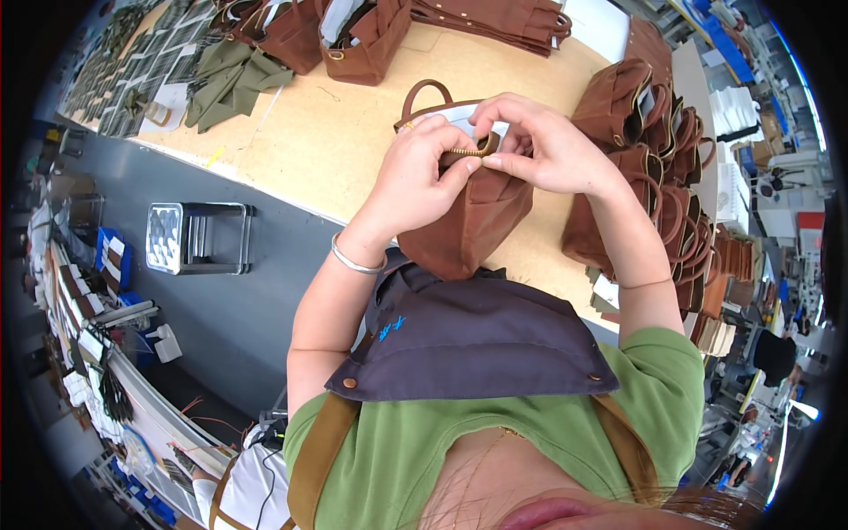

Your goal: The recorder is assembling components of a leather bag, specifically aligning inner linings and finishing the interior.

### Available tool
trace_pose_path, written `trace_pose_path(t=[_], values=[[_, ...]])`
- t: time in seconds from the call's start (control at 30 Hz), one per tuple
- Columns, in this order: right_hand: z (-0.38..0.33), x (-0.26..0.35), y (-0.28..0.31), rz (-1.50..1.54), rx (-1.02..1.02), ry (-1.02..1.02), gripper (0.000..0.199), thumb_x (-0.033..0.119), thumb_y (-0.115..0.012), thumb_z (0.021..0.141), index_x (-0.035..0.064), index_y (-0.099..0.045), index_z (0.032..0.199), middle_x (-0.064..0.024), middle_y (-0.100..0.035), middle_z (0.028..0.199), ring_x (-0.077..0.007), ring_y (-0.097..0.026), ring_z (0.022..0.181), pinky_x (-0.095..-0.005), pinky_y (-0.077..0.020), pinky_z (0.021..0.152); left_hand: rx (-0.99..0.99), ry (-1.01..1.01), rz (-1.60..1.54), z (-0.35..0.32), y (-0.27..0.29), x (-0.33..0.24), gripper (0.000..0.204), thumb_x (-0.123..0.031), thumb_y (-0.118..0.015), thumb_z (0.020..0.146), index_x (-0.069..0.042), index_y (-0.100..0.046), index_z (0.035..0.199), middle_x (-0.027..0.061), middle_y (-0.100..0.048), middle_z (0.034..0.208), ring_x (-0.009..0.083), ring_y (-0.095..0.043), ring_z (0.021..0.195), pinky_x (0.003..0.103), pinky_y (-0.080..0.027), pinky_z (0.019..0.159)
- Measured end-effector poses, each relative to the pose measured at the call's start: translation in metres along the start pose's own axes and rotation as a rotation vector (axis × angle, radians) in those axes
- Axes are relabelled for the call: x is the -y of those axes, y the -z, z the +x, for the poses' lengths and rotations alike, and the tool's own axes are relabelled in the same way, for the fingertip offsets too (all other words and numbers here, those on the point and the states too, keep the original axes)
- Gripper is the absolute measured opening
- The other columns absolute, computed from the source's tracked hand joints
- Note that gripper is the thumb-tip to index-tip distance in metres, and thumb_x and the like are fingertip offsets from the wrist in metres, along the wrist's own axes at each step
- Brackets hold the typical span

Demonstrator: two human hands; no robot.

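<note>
Right in front of me, at the table's near edge, stands a reddish-brown handbag [459, 225] with a pale lining and a looped handle at its far side. My left hand [424, 168] pinches the zipper [466, 152] along the bag's top opening, thumb and forefinger pressed on its brass teeth. From the other side, my right hand [534, 146] grips the zipper's end near the bag's corner, with the thumb meeting the left fingertips. The fingers hide part of the zipper end, and any slider there cannot be made out.
Brown bags [632, 168] are heaped along the table's right side, and more bags [364, 44] stand at the far edge. Olive cloth [231, 84] lies at the far left of the wooden table [327, 124]. A metal stool [199, 237] stands on the floor to the left.
</note>
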State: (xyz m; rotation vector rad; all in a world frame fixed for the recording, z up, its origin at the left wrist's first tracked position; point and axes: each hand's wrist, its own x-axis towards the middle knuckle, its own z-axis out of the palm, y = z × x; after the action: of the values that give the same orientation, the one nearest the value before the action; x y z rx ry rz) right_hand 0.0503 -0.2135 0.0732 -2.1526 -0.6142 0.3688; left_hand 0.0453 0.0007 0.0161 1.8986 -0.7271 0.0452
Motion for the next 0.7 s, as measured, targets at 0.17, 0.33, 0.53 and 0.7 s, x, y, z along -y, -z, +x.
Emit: trace_pose_path(t=[0.17, 0.33, 0.53, 0.7], values=[[0.001, 0.006, 0.007, 0.095, 0.036, -0.135, 0.033, -0.001, -0.068, 0.085, 0.0076, -0.050, 0.112, 0.0007, -0.065, 0.090, -0.0068, -0.056, 0.078, -0.0229, -0.0450, 0.071, -0.140, 0.041, 0.051, -0.002, -0.006, -0.012, 0.016, -0.011, -0.076, 0.083, -0.002, -0.067, 0.092, 0.0051, -0.057, 0.089, 0.0205, -0.053, 0.086, 0.033, -0.045, 0.074], [-0.011, -0.009, 0.014, 0.234, -0.019, -0.063, 0.034, -0.003, -0.068, 0.085, 0.0085, -0.048, 0.110, 0.0010, -0.064, 0.092, -0.0062, -0.054, 0.081, -0.0231, -0.0430, 0.077, -0.376, -0.038, 0.141, -0.020, -0.022, -0.014, 0.024, -0.023, -0.081, 0.077, -0.013, -0.070, 0.096, 0.0017, -0.059, 0.099, 0.0258, -0.052, 0.102, 0.040, -0.041, 0.084], [-0.020, -0.010, 0.019, 0.311, -0.007, -0.097, 0.036, -0.001, -0.071, 0.084, 0.0077, -0.051, 0.113, 0.0001, -0.063, 0.097, -0.0067, -0.053, 0.082, -0.0239, -0.0436, 0.081, -0.246, -0.033, 0.174, -0.020, -0.042, -0.016, 0.021, -0.027, -0.082, 0.077, -0.013, -0.073, 0.090, -0.0017, -0.064, 0.096, 0.0217, -0.052, 0.095, 0.036, -0.034, 0.085], [-0.023, -0.013, 0.020, 0.250, 0.029, -0.045, 0.035, -0.001, -0.069, 0.085, 0.0078, -0.053, 0.114, 0.0015, -0.063, 0.095, -0.0038, -0.053, 0.078, -0.0209, -0.0425, 0.071, -0.239, 0.025, 0.093, -0.020, -0.045, -0.015, 0.016, -0.025, -0.083, 0.076, -0.014, -0.073, 0.083, -0.0039, -0.061, 0.086, 0.0188, -0.050, 0.089, 0.036, -0.030, 0.082]])
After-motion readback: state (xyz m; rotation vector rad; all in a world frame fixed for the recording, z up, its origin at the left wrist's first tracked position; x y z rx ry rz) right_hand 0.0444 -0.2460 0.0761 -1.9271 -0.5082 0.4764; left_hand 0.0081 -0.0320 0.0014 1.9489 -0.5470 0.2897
